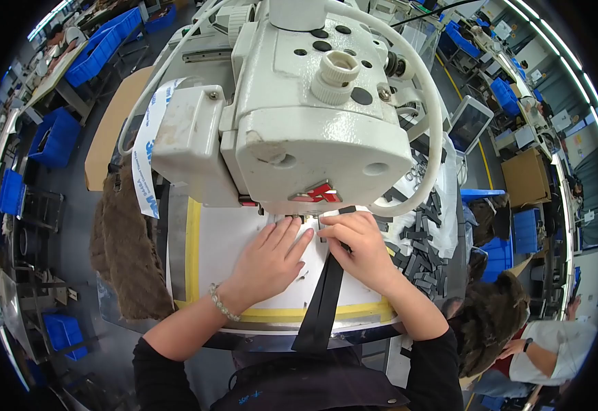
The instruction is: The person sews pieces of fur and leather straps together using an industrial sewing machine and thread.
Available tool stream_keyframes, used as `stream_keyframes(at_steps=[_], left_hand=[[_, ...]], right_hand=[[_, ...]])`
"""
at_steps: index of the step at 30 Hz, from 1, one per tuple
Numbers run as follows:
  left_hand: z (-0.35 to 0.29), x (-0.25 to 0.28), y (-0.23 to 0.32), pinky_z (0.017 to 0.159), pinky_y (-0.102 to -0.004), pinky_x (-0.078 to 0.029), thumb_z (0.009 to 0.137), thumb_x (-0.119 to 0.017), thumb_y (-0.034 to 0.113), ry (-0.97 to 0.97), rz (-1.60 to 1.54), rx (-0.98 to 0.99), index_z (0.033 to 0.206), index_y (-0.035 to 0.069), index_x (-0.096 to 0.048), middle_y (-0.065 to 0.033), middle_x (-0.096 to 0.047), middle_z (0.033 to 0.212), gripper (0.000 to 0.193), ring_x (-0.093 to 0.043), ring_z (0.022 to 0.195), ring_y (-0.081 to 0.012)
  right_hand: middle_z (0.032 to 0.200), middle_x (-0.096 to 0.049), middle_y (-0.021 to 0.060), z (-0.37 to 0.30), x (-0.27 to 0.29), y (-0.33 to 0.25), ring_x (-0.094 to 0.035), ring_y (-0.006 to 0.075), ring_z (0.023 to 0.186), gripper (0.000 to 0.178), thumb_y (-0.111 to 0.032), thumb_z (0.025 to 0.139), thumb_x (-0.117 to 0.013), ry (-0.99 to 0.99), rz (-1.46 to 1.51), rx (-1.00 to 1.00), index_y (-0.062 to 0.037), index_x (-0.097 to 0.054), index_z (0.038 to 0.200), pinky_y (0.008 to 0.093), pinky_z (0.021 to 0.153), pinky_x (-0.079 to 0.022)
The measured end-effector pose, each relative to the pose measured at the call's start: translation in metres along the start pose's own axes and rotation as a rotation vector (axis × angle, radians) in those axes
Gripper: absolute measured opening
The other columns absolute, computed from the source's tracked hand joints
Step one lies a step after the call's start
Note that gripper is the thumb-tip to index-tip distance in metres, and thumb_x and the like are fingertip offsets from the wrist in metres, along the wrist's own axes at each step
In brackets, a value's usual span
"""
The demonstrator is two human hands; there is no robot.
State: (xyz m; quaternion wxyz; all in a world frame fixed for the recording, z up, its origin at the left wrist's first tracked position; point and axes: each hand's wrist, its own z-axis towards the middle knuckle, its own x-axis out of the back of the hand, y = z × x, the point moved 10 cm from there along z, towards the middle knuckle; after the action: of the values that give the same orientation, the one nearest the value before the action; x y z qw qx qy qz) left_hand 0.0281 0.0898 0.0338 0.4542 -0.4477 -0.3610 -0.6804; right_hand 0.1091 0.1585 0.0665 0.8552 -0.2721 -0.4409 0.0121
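"Machine [323,144] nearest. Hands?"
"Left hand [268,264] flat below it, unclenched; strap [330,298] trailing below it too; right hand [360,250] bent at strap's top, grip unclear."
"Handling?"
"Probably light, limp; pinch edges near machine."

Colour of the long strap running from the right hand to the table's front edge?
Black, no pattern visible; the strap shows best in the head view.

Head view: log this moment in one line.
left hand: on white surface; right hand: at strap; machine: beyond hands; black pieces: right
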Motion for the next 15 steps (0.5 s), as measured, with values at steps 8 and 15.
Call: stream_keyframes(at_steps=[8,15], left_hand=[[0.0029,0.0014,-0.0019,0.103,-0.0428,-0.037,0.081,-0.067,0.027,0.0,-0.074,0.006,0.131,0.002,-0.051,-0.0206,-0.05,0.132,0.058,-0.047,0.123,-0.0324],[0.0015,-0.0008,-0.0039,0.105,-0.0434,-0.036,0.081,-0.067,0.029,-0.024,-0.085,0.018,0.128,0.002,-0.053,-0.0204,-0.049,0.134,0.057,-0.046,0.125,-0.0327]], right_hand=[[0.104,-0.067,0.0043,0.0028,0.0062,-0.0035,-0.063,0.0203,0.095,0.017,0.001,0.078,-0.066,0.005,-0.003,-0.008,-0.008,-0.065,0.092,0.0335,0.086,-0.041],[0.104,-0.067,0.0044,0.0031,0.005,-0.0027,-0.063,0.02,0.096,0.017,0.001,0.078,-0.066,-0.002,0.006,-0.013,-0.0079,-0.065,0.092,0.0334,0.086,-0.042]])
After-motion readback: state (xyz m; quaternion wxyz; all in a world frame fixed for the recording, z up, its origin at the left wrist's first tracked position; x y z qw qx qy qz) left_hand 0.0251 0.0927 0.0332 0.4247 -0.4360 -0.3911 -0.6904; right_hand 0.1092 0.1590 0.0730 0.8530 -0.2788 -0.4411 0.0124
